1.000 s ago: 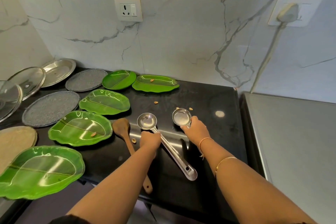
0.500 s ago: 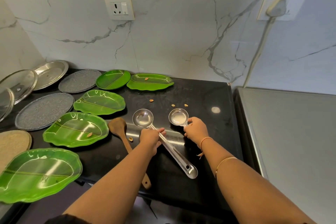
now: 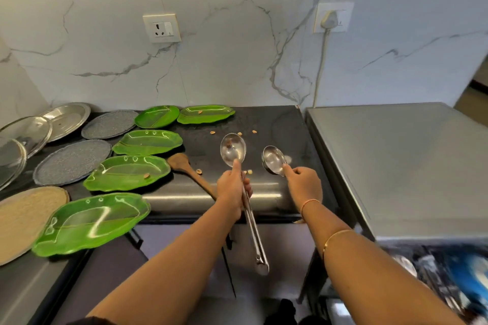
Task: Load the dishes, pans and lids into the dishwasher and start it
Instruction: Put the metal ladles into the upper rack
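Long ladle (image 3: pixel 233 152), small ladle (image 3: pixel 274 159) raised; spoon (image 3: pixel 179 162) beside

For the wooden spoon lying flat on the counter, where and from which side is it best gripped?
Likely its handle, pinched from above at the near side: the wooden spoon lies flat, broad bowl pointing away, slim handle angled toward the person, partly hidden behind the left hand.
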Motion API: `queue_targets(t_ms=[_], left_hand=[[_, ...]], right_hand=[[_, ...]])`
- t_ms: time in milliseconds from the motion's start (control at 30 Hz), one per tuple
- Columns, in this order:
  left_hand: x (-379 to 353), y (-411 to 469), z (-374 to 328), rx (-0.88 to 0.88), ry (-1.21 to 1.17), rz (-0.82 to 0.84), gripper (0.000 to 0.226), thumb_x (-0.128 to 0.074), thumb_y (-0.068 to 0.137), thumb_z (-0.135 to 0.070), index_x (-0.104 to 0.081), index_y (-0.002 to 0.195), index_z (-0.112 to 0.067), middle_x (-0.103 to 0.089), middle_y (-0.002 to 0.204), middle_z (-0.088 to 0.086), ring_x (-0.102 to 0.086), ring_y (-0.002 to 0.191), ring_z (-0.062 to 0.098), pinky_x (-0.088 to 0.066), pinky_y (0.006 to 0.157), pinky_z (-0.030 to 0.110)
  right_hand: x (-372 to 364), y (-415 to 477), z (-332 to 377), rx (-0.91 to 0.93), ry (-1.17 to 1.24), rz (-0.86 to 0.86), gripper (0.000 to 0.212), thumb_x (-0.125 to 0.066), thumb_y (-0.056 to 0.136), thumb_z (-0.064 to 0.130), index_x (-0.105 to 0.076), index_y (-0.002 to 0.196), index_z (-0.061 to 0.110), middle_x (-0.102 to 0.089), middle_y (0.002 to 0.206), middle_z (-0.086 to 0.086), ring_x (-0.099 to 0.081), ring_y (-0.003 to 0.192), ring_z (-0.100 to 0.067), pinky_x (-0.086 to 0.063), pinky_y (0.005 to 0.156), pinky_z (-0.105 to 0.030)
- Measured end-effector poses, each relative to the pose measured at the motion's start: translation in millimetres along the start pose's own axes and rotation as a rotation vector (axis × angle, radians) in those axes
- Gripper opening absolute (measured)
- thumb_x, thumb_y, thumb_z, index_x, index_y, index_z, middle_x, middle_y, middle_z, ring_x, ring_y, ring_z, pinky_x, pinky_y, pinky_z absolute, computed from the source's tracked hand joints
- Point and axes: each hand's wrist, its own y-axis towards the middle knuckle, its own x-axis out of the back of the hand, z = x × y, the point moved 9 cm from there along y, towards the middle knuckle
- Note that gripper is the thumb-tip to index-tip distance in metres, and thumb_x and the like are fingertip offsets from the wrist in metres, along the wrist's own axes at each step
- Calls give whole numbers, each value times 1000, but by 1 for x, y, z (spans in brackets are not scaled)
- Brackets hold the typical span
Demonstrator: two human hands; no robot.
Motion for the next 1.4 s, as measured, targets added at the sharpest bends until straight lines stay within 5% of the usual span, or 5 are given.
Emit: queue_targets(t_ms=[367, 667, 800, 1200, 1400], left_hand=[[23, -145, 80, 14, 232, 123, 29, -60, 89, -37, -58, 76, -11, -56, 57, 4, -44, 44, 10, -40, 47, 22], [-45, -213, 149, 48, 303, 246, 21, -54, 94, -18, -61, 110, -7, -65, 85, 7, -57, 66, 11, -50, 64, 22], [-96, -266, 184, -19, 436, 338, 24, -56, 92, -11, -60, 115, -11, -64, 93, 5, -57, 68, 8, -46, 52, 16], [-237, -401, 280, -144, 611, 491, 24, -56, 88, -5, -61, 111, -3, -64, 101, 10, -55, 81, 19, -42, 65, 25], [-289, -411, 290, -137, 641, 535, 24, -60, 84, -12, -63, 108, -15, -65, 95, 6, -59, 87, 24, -47, 75, 33]], right_hand=[[78, -169, -62, -53, 212, -61, 35, -62, 88, 40, -65, 67, 12, -48, 51, 1, -42, 50, -11, -34, 50, -24], [190, -232, -151, -235, 372, -258, 32, -63, 88, 23, -64, 66, -1, -47, 47, -3, -40, 41, -13, -36, 43, -23], [262, -263, -194, -281, 410, -342, 25, -57, 87, 7, -52, 64, 4, -50, 52, -8, -45, 35, -10, -38, 36, -18], [472, -317, -287, -307, 260, -412, 24, -55, 77, 3, -43, 88, 20, -58, 80, -13, -66, 70, -37, -58, 60, -46], [527, -294, -316, -323, 371, -520, 34, -49, 81, -6, -51, 102, 20, -61, 92, -11, -64, 73, -29, -57, 56, -35]])
